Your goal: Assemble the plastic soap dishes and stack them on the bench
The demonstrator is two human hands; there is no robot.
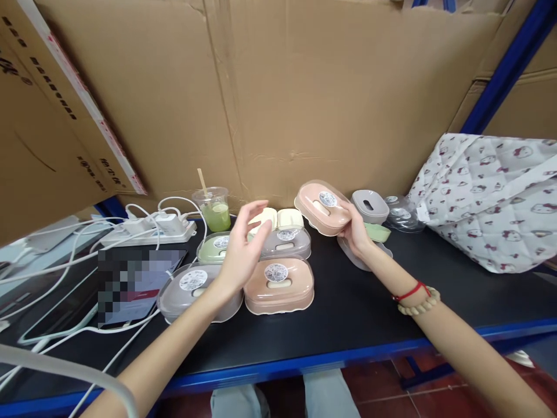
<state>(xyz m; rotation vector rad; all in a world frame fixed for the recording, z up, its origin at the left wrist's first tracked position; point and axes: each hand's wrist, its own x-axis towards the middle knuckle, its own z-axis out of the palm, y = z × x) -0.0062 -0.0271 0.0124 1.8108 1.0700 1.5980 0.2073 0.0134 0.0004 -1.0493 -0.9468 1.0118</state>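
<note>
My right hand point(357, 232) grips the right edge of a pink plastic box with a clear cover point(319, 213), raised and tilted, a round label on its top. Fingers apart and holding nothing, my left hand point(243, 247) hovers over a group of similar boxes. Around it lie a green box point(211, 248), a grey box point(287, 247), a larger grey box point(204, 290) and another pink box point(278, 293). Two cream-coloured pieces point(290, 219) stand behind them, one partly covered by my left fingers. Under my right hand is a grey piece point(354, 255), mostly hidden.
Right of my right hand are a grey lid point(369, 206), a green piece point(378, 232), clear covers point(402, 213) and a patterned bag point(491, 197). A drink cup point(216, 212), a power strip point(174, 229), white cables and a tablet point(65, 307) occupy the left. Cardboard point(348, 87) walls the back.
</note>
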